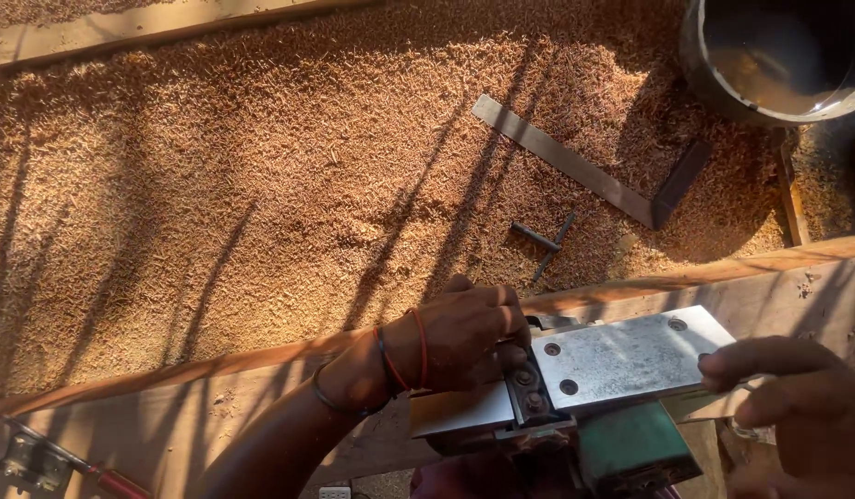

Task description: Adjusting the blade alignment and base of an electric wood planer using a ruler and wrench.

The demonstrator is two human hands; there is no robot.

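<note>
The left hand [469, 333] is curled over the middle of an upturned electric planer [584, 388], its fingers closed down on the cutter block between the two sole plates, where bolt heads show. The right hand [797, 407] holds the far end of the same planer — fingers stretched along the edge of the longer metal sole plate, pinching it. The planer's green body hangs below the plates, and the tool rests on a wooden beam [215, 397] running under both hands. Beyond the left hand, on a bed of wood shavings [215, 185], lie a small T-handled key [543, 242] and, farther off, a steel try square [584, 171]. Past the right hand stands a dark round basin [769, 55] — its inside is dim.
</note>
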